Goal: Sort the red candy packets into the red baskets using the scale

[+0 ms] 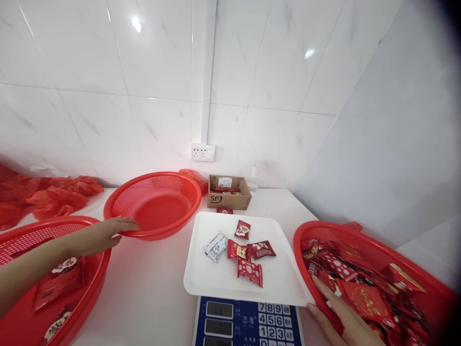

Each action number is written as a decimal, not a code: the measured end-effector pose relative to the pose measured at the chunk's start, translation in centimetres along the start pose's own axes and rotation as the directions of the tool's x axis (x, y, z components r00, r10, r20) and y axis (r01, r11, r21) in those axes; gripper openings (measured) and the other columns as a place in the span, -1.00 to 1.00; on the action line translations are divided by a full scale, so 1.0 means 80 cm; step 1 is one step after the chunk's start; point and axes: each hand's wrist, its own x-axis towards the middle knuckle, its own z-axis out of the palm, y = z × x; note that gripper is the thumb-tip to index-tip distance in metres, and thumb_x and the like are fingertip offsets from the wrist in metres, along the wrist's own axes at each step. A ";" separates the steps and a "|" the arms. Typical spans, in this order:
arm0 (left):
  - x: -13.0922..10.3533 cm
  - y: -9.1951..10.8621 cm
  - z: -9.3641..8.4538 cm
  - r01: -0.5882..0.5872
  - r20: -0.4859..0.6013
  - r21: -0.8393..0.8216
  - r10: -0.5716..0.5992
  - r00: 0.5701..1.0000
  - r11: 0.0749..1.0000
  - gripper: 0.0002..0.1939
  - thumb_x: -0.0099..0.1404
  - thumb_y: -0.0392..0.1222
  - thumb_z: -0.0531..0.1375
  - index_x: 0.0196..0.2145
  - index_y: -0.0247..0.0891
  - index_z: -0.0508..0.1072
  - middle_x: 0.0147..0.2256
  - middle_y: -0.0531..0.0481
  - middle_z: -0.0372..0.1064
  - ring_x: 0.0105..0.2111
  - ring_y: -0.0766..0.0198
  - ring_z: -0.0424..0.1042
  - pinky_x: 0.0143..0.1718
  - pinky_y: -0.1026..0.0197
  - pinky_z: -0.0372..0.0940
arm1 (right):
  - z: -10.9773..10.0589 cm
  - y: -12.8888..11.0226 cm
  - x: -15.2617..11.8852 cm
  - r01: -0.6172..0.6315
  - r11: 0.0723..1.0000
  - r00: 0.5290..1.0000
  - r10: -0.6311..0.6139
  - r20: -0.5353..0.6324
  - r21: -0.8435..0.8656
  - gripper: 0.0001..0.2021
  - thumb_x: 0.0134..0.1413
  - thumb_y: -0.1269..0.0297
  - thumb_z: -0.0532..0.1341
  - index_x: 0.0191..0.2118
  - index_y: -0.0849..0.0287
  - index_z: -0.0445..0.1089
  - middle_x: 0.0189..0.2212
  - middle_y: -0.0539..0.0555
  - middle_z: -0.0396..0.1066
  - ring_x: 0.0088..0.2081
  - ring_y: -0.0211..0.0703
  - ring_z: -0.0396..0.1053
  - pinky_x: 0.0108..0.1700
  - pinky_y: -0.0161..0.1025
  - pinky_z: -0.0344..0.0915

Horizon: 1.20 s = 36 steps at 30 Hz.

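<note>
A: Red basket (162,212), location?
B: Towards the bench's (144,283) far edge, left of centre; oval in outline, widest left to right. Left hand (103,235) half-curled at its near rim — firmness of hold, cannot tell.
A: Filled basket (298,252)?
B: Along the bench's right edge, long axis slanting from far left to near right, near end cut off. Right hand (349,324), partly cut off: fingers parted at the rim; grip, cannot tell.
A: White tray (201,281)?
B: Between both hands, on a scale (248,321) — lower part cut off, displays hard to read. Five packets (250,272) aboard; the silver packet (216,246) slants from near left to far right. Carton (223,202) near the bench's far edge, contents partly hidden.
</note>
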 end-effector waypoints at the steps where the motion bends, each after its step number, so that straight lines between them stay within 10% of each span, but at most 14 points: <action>1: 0.001 0.003 -0.005 -0.021 0.030 0.005 0.021 0.999 1.000 -0.54 0.21 -0.31 -0.07 -0.04 -0.16 0.49 0.08 0.02 0.37 0.09 0.09 0.32 0.03 0.13 0.23 | 0.000 -0.001 0.000 0.005 1.000 1.000 -0.005 0.000 -0.001 -0.46 0.17 -0.04 -0.01 0.14 0.16 0.28 0.12 0.13 0.33 0.12 0.11 0.30 0.08 0.04 0.34; 12: 0.037 0.040 0.013 -0.100 0.093 0.160 0.086 0.992 0.982 -0.54 0.31 -0.14 0.01 0.15 -0.06 0.30 0.18 -0.05 0.24 0.15 -0.03 0.23 0.08 -0.02 0.18 | -0.011 -0.023 -0.004 -0.049 0.998 0.999 0.048 0.024 0.044 -0.37 0.16 -0.08 -0.06 0.20 0.25 0.20 0.19 0.20 0.22 0.20 0.09 0.19 0.14 0.06 0.25; 26: 0.096 0.248 0.081 -0.481 0.286 -0.013 0.464 0.838 0.877 -0.20 0.27 0.26 0.03 0.32 -0.18 -0.07 0.33 -0.29 -0.19 0.29 -0.14 -0.11 0.18 -0.16 0.05 | -0.026 -0.043 -0.008 -0.049 0.999 0.999 0.048 0.020 0.011 -0.43 0.19 0.00 -0.07 0.17 0.27 0.25 0.16 0.21 0.28 0.18 0.04 0.23 0.14 -0.02 0.26; 36: 0.121 0.264 0.124 -0.641 0.064 0.187 0.642 0.764 0.745 -0.54 0.19 0.20 0.17 -0.17 -0.24 0.44 -0.20 -0.18 0.41 -0.20 -0.02 0.40 -0.25 0.04 0.28 | -0.023 -0.043 -0.008 -0.067 0.998 0.997 0.067 0.033 0.009 -0.41 0.18 0.00 -0.08 0.20 0.26 0.22 0.17 0.21 0.27 0.17 0.04 0.24 0.14 0.00 0.25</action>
